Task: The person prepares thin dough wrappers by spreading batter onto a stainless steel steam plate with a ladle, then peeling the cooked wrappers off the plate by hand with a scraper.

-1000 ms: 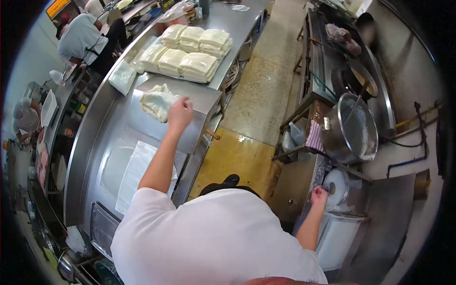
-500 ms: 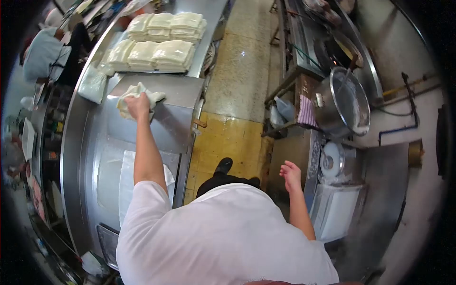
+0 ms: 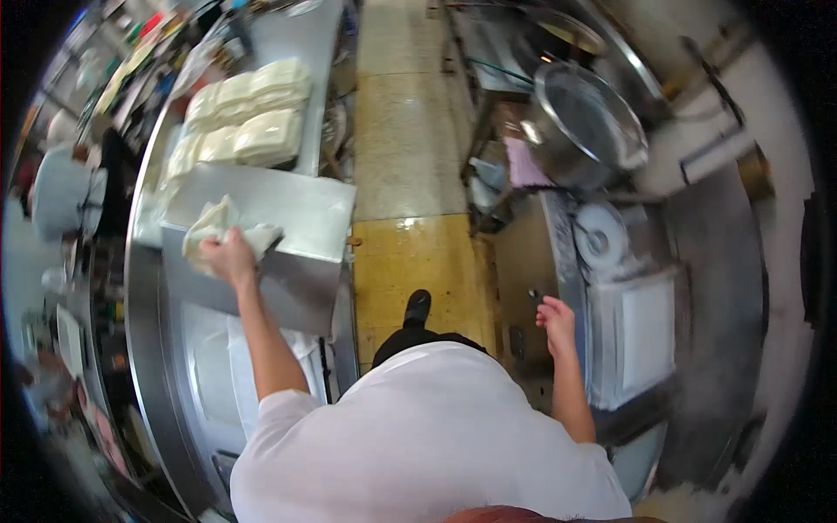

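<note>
My left hand [image 3: 229, 256] is closed on a crumpled cream cloth [image 3: 207, 228], at the left of the view. The cloth rests on a flat metal sheet [image 3: 301, 213] on the steel counter. Beyond the sheet stand stacks of pale, flat wrapped packets [image 3: 266, 135]. My right hand [image 3: 555, 324] hangs in the air at the right, beside a steel cabinet, with its fingers partly curled and nothing seen in them.
A large steel pot [image 3: 571, 131] stands at the upper right, above a pink cloth [image 3: 526, 163]. White trays [image 3: 647, 336] lie right of my right hand. A yellow floor strip [image 3: 392, 261] runs between the counters. Another person [image 3: 65, 192] is at the far left.
The view has turned, so the counter and packets sit further left. My left hand, still holding the cloth, appears lower and further left. The metal sheet now looks tilted and shows more of its surface.
</note>
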Available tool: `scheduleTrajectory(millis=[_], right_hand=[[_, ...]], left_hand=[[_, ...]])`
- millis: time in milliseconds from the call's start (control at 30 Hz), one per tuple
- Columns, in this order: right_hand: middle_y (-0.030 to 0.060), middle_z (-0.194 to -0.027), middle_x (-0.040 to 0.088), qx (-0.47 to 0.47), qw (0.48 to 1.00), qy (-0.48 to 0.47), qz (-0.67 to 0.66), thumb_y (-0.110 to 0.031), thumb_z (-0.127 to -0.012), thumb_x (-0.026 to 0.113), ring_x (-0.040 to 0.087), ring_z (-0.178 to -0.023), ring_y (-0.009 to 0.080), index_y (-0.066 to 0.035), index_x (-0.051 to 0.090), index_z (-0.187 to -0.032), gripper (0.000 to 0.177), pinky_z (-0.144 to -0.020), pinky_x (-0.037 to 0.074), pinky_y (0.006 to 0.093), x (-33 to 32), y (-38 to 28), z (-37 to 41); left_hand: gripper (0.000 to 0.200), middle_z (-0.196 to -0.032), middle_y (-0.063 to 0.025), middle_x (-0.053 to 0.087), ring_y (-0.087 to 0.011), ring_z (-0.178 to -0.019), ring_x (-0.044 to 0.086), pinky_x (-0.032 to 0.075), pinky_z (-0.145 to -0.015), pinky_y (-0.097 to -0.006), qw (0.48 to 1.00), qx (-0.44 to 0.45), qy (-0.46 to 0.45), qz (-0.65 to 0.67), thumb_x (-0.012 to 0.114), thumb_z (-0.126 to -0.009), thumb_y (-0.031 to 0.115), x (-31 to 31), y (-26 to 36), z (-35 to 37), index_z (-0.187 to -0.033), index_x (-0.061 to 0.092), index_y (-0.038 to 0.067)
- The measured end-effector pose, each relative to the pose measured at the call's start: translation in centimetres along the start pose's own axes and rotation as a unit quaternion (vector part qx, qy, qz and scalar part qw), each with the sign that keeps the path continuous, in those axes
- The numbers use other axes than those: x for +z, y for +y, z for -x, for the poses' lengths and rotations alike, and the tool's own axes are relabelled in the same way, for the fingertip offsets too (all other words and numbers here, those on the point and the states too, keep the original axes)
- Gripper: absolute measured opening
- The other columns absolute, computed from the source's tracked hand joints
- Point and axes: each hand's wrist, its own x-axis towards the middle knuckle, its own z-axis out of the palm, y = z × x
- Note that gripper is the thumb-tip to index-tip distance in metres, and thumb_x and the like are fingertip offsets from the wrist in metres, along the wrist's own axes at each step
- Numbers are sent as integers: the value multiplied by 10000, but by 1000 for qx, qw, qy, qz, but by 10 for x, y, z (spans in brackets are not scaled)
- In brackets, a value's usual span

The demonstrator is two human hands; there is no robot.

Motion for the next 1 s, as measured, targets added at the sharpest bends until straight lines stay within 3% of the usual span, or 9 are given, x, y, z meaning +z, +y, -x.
scheduleTrajectory(millis=[200,267,500,600,667,733,800,833,1000], right_hand=[[70,-902,677,-38,992,113,-31,-72,-928,636,616,-735,124,60,626,-1240,339,-638,519,277,-86,34,53],[69,-900,680,-43,986,151,-50,-77,-926,639,616,-733,124,56,632,-1237,338,-636,517,276,-108,53,78],[47,-854,678,-62,968,237,-59,-61,-912,650,612,-705,114,43,664,-1181,289,-630,501,274,-157,112,238],[43,-840,676,-70,962,252,-85,-60,-912,644,609,-707,108,45,664,-1179,288,-631,494,267,-193,153,255],[48,-845,682,-73,951,279,-108,-59,-912,640,611,-710,109,45,670,-1171,281,-637,496,271,-207,174,280],[52,-849,688,-73,942,301,-132,-57,-912,635,614,-713,110,44,675,-1164,274,-643,499,275,-224,192,294],[62,-876,701,-76,924,360,-105,-47,-907,638,622,-734,117,37,689,-1146,258,-670,509,287,-235,211,311],[54,-916,689,-101,920,364,-100,-10,-918,570,600,-752,95,40,651,-1199,297,-650,504,249,-239,221,319],[62,-922,699,-45,874,468,-122,-32,-925,595,604,-753,99,42,652,-1201,291,-673,492,241,-228,259,361]], left_hand=[[378,-936,-145,586,-291,-849,558,476,-832,-406,982,112,-81,125,724,-766,220,-41,68,63,-962,500,-13],[373,-916,-130,545,-268,-838,524,469,-837,-377,967,198,-57,146,745,-753,172,-48,94,87,-931,477,-17],[351,-906,-78,505,-217,-848,495,451,-845,-323,894,265,-232,278,750,-755,91,-154,198,222,-893,437,14],[351,-920,-68,517,-193,-868,505,449,-836,-307,837,322,-290,334,753,-754,67,-140,235,305,-896,434,29],[329,-907,-66,537,-185,-860,525,461,-815,-316,717,347,-413,442,746,-755,42,-139,256,350,-907,454,24],[302,-886,-58,544,-190,-832,541,471,-788,-319,701,367,-451,412,737,-756,34,-156,282,406,-905,475,18],[301,-858,-69,558,-200,-809,549,477,-764,-331,645,362,-536,407,747,-740,51,-158,303,454,-891,491,9],[308,-862,-85,573,-204,-812,558,478,-758,-338,628,405,-534,396,753,-731,62,-148,313,475,-885,492,9],[349,-818,-151,605,-278,-768,597,493,-737,-396,535,539,-536,369,769,-722,154,-84,364,603,-891,501,8]])
